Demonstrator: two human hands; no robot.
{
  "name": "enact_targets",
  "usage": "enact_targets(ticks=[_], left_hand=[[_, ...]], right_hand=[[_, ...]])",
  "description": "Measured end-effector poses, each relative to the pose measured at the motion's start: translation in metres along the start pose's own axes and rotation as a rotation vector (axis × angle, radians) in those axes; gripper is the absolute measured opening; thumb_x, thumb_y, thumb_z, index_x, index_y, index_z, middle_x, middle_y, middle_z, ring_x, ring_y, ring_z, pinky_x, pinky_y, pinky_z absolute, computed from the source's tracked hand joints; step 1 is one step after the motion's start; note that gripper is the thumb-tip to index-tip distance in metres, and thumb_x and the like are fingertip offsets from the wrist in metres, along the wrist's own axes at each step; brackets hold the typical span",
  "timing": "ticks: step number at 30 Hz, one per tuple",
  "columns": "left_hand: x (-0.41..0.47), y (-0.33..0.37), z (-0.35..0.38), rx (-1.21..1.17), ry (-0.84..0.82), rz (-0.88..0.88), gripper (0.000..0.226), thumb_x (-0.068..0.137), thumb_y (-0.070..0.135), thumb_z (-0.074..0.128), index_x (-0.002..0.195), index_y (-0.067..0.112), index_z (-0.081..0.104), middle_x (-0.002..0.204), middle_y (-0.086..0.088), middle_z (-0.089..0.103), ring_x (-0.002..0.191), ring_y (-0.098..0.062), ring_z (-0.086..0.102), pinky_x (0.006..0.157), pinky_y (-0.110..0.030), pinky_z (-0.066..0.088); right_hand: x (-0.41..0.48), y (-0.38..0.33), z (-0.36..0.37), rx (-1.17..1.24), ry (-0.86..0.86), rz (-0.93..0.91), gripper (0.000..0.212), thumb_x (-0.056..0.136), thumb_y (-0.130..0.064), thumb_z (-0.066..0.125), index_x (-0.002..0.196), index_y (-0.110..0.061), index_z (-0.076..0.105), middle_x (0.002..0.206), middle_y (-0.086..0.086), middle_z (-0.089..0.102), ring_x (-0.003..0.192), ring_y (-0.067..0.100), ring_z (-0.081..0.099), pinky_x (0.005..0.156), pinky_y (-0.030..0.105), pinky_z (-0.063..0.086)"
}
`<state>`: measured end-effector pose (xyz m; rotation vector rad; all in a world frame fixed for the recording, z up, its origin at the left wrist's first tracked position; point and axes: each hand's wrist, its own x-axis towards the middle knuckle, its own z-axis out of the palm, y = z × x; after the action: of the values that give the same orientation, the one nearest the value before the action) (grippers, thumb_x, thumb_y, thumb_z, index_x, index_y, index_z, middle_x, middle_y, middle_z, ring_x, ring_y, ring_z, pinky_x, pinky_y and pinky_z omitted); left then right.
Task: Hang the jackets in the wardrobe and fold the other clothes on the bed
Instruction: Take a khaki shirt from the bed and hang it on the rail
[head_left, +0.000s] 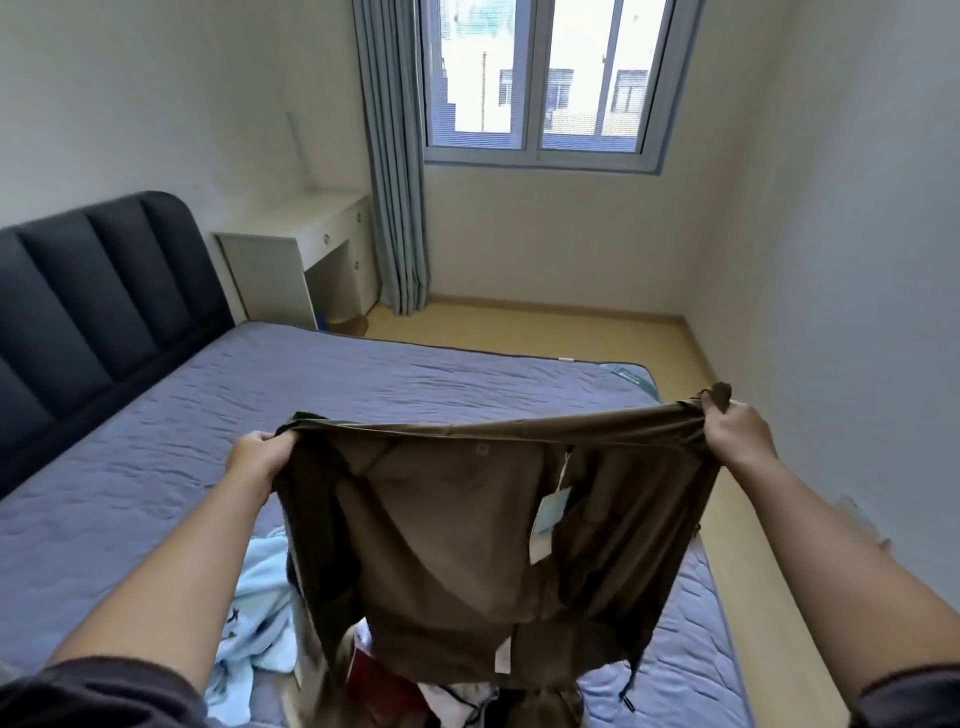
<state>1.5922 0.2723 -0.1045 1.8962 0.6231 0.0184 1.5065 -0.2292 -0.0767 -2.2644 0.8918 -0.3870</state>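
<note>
I hold a brown garment (467, 530) spread out in the air over the near part of the bed (363, 395). My left hand (260, 457) grips its upper left edge and my right hand (737, 426) grips its upper right edge, so the top edge is stretched tight between them. A white tag (548, 514) dangles from its inside. Under it, near the bed's front edge, lies a pile of other clothes, among them a light blue piece (260, 608) and something red (366, 675); most of the pile is hidden by the brown garment.
The bed has a purple-blue quilted cover and a dark padded headboard (93, 306) at the left. A white desk (306, 249) stands in the far corner beside grey curtains (395, 171) and a window (540, 83). Wooden floor (519, 327) runs beyond and right of the bed.
</note>
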Motion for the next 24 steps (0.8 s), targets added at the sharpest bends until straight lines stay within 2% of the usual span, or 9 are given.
enact_targets(ticks=[1,4,6,8,9,11,13,18,24], left_hand=[[0.0,0.0,0.002,-0.012,-0.01,-0.02,0.035,0.087,0.024,0.063,0.106,-0.005,0.058,0.11,-0.029,0.061,0.094,-0.033,0.06,0.076,-0.04,0.046],[-0.005,0.007,0.002,0.243,0.03,-0.013,0.055,0.088,0.041,0.059,0.114,-0.008,0.059,0.117,-0.028,0.06,0.108,-0.04,0.057,0.088,-0.042,0.046],[-0.014,0.017,0.002,0.317,-0.004,0.002,0.056,0.085,0.045,0.061,0.109,-0.006,0.061,0.112,-0.025,0.062,0.104,-0.039,0.058,0.084,-0.04,0.046],[-0.022,0.03,0.005,0.213,-0.145,-0.016,0.046,0.084,0.037,0.068,0.103,-0.004,0.062,0.102,-0.022,0.064,0.094,-0.036,0.063,0.082,-0.04,0.049],[-0.027,0.036,0.008,0.107,-0.236,-0.051,0.037,0.085,0.03,0.068,0.1,-0.004,0.062,0.095,-0.021,0.065,0.082,-0.034,0.066,0.078,-0.04,0.051],[-0.041,0.048,0.015,-0.078,-0.386,-0.115,0.022,0.088,0.02,0.064,0.09,-0.002,0.06,0.08,-0.018,0.065,0.053,-0.026,0.066,0.062,-0.036,0.053],[-0.055,0.058,0.023,-0.193,-0.507,-0.123,0.018,0.088,0.019,0.065,0.084,0.001,0.06,0.068,-0.015,0.067,0.045,-0.018,0.064,0.051,-0.03,0.055],[-0.084,0.081,0.039,-0.34,-0.794,0.019,0.022,0.082,0.027,0.067,0.089,0.006,0.063,0.071,-0.009,0.068,0.058,-0.014,0.067,0.052,-0.023,0.055],[-0.124,0.11,0.046,-0.007,-0.636,0.401,0.016,0.091,0.032,0.06,0.087,0.017,0.063,0.077,-0.004,0.066,0.062,-0.008,0.066,0.055,-0.021,0.053]], right_hand=[[0.0,0.001,0.001,0.029,0.002,0.014,0.046,0.099,-0.039,0.042,0.102,0.002,0.064,0.114,0.029,0.061,0.108,0.043,0.055,0.083,0.039,0.039],[0.0,0.001,0.0,0.108,-0.004,0.075,0.048,0.099,-0.039,0.043,0.105,0.004,0.063,0.116,0.03,0.06,0.109,0.043,0.055,0.081,0.037,0.038],[-0.002,0.0,-0.002,0.14,-0.022,0.143,0.052,0.097,-0.041,0.044,0.112,0.007,0.06,0.121,0.029,0.057,0.112,0.043,0.053,0.086,0.037,0.04],[-0.005,-0.003,-0.002,0.234,-0.075,0.223,0.052,0.096,-0.039,0.047,0.12,0.007,0.055,0.121,0.026,0.057,0.11,0.039,0.055,0.091,0.038,0.044],[-0.01,-0.005,0.0,0.339,-0.125,0.265,0.047,0.096,-0.036,0.048,0.121,0.004,0.054,0.114,0.022,0.059,0.102,0.034,0.059,0.086,0.036,0.047],[-0.023,-0.014,0.002,0.6,-0.278,0.366,0.027,0.097,-0.029,0.05,0.105,-0.005,0.057,0.088,0.013,0.059,0.068,0.024,0.064,0.061,0.029,0.052],[-0.041,-0.026,0.001,0.779,-0.467,0.417,0.019,0.098,-0.024,0.05,0.088,-0.009,0.055,0.073,0.01,0.058,0.046,0.017,0.062,0.044,0.026,0.053],[-0.076,-0.06,-0.01,1.013,-0.741,0.182,0.013,0.09,-0.012,0.057,0.087,-0.002,0.064,0.073,0.011,0.072,0.063,0.019,0.071,0.059,0.029,0.06],[-0.105,-0.101,-0.031,0.898,-0.704,-0.175,0.027,0.082,-0.022,0.06,0.093,0.002,0.065,0.091,0.014,0.074,0.072,0.022,0.071,0.074,0.037,0.057]])
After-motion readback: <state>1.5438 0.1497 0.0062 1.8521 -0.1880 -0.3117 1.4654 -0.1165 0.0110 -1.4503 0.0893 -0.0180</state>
